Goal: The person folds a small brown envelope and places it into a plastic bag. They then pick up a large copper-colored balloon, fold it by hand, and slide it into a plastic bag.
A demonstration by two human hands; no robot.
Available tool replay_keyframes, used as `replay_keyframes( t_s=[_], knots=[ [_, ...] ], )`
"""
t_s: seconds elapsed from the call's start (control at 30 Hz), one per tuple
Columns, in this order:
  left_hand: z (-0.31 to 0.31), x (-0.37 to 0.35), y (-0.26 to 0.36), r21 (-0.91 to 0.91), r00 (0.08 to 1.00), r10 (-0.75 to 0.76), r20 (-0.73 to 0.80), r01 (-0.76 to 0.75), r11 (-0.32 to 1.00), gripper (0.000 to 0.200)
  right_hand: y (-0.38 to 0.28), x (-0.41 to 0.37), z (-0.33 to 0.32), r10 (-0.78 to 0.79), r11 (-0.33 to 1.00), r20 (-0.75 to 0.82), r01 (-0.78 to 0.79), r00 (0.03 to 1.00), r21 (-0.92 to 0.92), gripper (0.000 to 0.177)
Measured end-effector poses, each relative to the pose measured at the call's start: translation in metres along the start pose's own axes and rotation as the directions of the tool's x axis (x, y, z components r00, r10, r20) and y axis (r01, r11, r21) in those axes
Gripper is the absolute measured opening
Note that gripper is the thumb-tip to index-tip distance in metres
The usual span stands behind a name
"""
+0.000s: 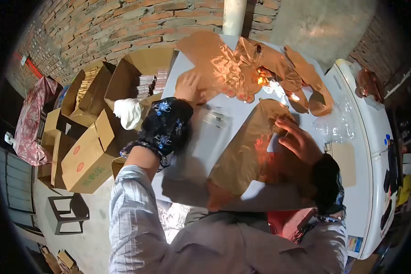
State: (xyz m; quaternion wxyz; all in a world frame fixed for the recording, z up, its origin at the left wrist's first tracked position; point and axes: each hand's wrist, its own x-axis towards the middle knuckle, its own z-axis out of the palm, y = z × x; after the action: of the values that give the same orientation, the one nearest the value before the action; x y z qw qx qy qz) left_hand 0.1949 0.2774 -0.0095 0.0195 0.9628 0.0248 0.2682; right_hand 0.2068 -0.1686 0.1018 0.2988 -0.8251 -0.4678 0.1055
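My left hand (pixel 187 87) lies with its fingers apart at the left edge of a crumpled, shiny copper-brown plastic sheet (pixel 228 66). My right hand (pixel 301 141) is over a second piece of brown film, a translucent bag (pixel 246 146) spread across the near part of the table. Its fingers are stretched and apart, resting on or just above the film; contact is hard to tell. A small white patch shows beside those fingers. Two small pale strips (pixel 214 116) lie on the white tabletop (pixel 194 141) between my hands. Dark floral sleeve covers sit at both wrists.
Open cardboard boxes (pixel 93 153) stand left of the table, some with stacked flat goods (pixel 146 86). A white bundle (pixel 128 113) hangs at a box edge. Clear plastic (pixel 335 123) and a beige card (pixel 341 160) lie right, beside a white appliance (pixel 363 182). A dark stool (pixel 68 214) is on the floor.
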Motion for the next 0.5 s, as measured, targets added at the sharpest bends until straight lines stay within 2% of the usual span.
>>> replay_keyframes(
  t_s=[0.07,0.1,0.13,0.17,0.2,0.23,0.3,0.33,0.43,0.5],
  knots=[
    [0.002,0.006,0.000,-0.161,0.978,-0.105,0.180,0.134,0.978,0.058,0.006,0.028,0.011,-0.140,0.989,-0.039,0.138,0.989,-0.052,0.047],
    [-0.001,0.008,0.002,-0.228,0.950,-0.143,0.276,0.209,0.951,0.053,0.006,0.039,0.015,-0.084,0.996,-0.019,0.084,0.996,0.014,0.046],
    [-0.025,0.014,0.015,-0.245,0.927,-0.174,0.333,0.263,0.933,0.038,0.005,0.047,0.019,-0.028,0.996,0.005,0.028,1.000,0.079,0.046],
    [-0.032,0.019,0.021,-0.161,0.917,-0.182,0.354,0.251,0.954,0.035,0.007,0.056,0.022,0.025,0.989,0.033,-0.029,0.999,0.143,0.046],
    [-0.036,0.023,0.024,-0.077,0.908,-0.192,0.371,0.236,0.969,0.032,0.013,0.067,0.023,-0.062,0.992,0.033,0.058,0.998,0.108,0.045],
    [-0.034,0.024,0.025,0.007,0.899,-0.204,0.388,0.219,0.976,0.029,0.018,0.079,0.026,-0.040,0.993,0.034,0.036,0.999,0.109,0.042],
    [-0.015,0.019,0.020,0.039,0.967,-0.163,0.197,0.158,0.987,0.024,0.024,0.104,0.033,0.000,0.994,0.036,-0.004,0.999,0.110,0.036],
    [-0.012,0.020,0.018,0.061,0.987,-0.135,0.092,0.129,0.990,0.021,0.027,0.117,0.033,-0.085,0.995,0.007,0.084,0.996,0.052,0.032],
    [-0.012,0.025,0.016,-0.074,0.947,-0.291,0.138,0.303,0.950,0.023,0.039,0.157,0.048,0.079,0.945,0.008,-0.077,0.997,0.319,0.033],
    [-0.012,0.034,0.006,-0.235,0.909,-0.407,0.085,0.416,0.878,0.024,0.051,0.180,0.063,0.157,0.849,-0.047,-0.110,0.987,0.517,0.031]
  ],
)
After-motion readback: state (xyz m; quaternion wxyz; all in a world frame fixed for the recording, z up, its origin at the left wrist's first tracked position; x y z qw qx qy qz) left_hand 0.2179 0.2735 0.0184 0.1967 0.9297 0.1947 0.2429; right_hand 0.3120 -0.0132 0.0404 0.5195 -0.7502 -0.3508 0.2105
